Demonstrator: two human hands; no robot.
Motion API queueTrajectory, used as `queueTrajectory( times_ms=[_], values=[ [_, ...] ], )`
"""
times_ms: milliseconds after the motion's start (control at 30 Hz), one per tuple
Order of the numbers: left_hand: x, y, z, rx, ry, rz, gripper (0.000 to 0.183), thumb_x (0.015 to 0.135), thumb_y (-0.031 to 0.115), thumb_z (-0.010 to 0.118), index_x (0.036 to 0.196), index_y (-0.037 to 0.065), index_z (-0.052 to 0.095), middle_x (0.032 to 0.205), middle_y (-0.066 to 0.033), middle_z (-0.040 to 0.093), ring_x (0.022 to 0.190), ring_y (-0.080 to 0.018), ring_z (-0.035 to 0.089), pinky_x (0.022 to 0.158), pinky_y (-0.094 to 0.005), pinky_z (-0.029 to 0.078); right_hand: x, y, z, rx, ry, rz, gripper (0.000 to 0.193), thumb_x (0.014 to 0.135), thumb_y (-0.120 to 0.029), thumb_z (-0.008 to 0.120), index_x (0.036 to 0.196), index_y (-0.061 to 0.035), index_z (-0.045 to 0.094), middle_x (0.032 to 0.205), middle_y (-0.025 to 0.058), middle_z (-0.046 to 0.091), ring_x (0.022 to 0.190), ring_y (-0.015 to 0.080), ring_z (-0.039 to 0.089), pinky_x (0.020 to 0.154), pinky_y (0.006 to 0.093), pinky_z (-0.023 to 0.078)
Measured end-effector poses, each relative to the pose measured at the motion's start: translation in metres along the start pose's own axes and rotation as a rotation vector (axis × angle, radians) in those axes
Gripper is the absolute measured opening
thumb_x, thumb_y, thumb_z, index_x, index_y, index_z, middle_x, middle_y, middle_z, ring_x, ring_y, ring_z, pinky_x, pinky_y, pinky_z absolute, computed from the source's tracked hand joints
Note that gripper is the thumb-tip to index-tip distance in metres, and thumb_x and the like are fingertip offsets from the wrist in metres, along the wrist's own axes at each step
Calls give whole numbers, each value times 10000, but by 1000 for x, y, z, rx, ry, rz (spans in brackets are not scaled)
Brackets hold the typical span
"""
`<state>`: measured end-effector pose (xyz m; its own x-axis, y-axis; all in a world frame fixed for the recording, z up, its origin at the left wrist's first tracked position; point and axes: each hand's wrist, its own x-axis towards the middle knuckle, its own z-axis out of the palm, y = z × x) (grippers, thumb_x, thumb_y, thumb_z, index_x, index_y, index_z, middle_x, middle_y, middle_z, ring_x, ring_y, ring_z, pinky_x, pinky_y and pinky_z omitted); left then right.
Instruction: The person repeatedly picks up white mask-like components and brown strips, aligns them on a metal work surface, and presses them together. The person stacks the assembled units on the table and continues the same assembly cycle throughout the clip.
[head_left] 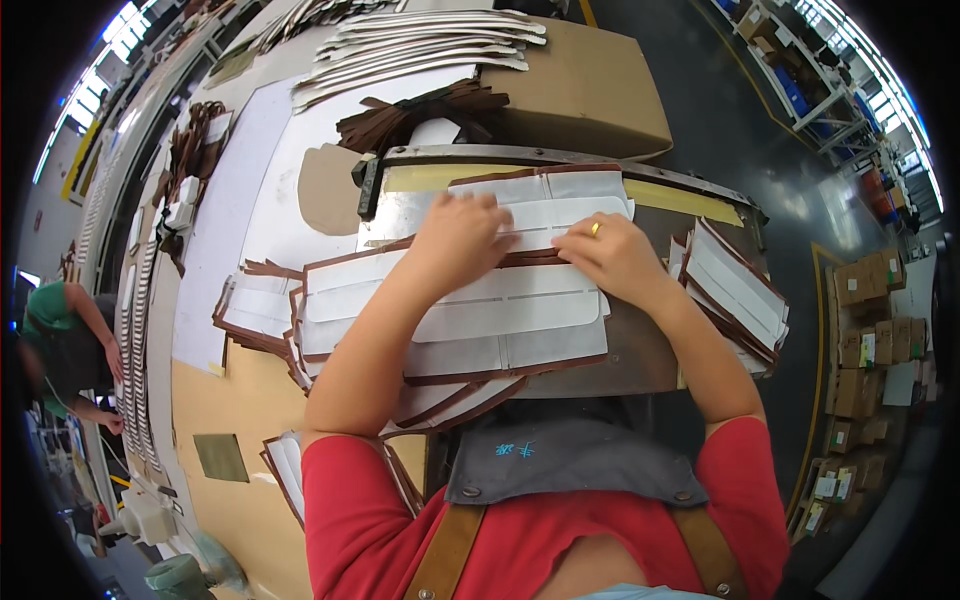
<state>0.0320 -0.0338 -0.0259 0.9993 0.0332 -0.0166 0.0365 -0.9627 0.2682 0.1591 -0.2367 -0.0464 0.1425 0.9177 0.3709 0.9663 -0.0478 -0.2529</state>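
Note:
A white panel with brown edging (580, 210) lies on a metal-topped work surface (640, 350). My right hand (612, 258), with a gold ring on one finger, is closed on its near edge between thumb and fingers. Over the panel's left part is my left hand (462, 243), its fingers bent and blurred by motion; whether they grip it cannot be made out. Just nearer to me, more white panels with brown edges (460, 290) overlap in a layered pile, partly covered by my left forearm.
Stacks of similar panels stand at the right (735, 290) and left (260, 300). Beyond the metal bar sit a brown bundle of strips (430, 112), long pale strips (420, 45) and a cardboard box (590, 85). A co-worker (70, 340) works at the far left.

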Motion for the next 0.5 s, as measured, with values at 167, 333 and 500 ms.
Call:
queueTrajectory(
  times_ms=[167, 333, 500],
  values=[
    [7, -4, 33, 246, 266, -76, 372, 930, 330, 469, 1227, 113, 523, 1284, -114, 516, 1149, -343, 500, 1000, -451, 341, 11, 36, 7, -167, 157, 186, 249, 869, -194, 586, 1084, -81, 638, 1101, 113, 619, 1027, 306, 562, 880, 392, 440],
    [13, -7, 45, 280, 163, -136, 478, 963, 373, 372, 1370, 122, 382, 1444, -107, 353, 1299, -379, 344, 1070, -458, 268, -6, 40, 16, -289, 37, 295, 366, 906, -297, 530, 1227, -124, 566, 1261, 129, 549, 1171, 319, 499, 957, 407, 401],
    [18, -10, 39, 242, 128, -130, 487, 966, 387, 357, 1395, 158, 355, 1467, -88, 319, 1331, -371, 298, 1090, -464, 241, -11, 36, 17, -395, -3, 328, 395, 915, -300, 512, 1267, -120, 529, 1290, 124, 527, 1193, 313, 481, 954, 421, 401]
  ],
)
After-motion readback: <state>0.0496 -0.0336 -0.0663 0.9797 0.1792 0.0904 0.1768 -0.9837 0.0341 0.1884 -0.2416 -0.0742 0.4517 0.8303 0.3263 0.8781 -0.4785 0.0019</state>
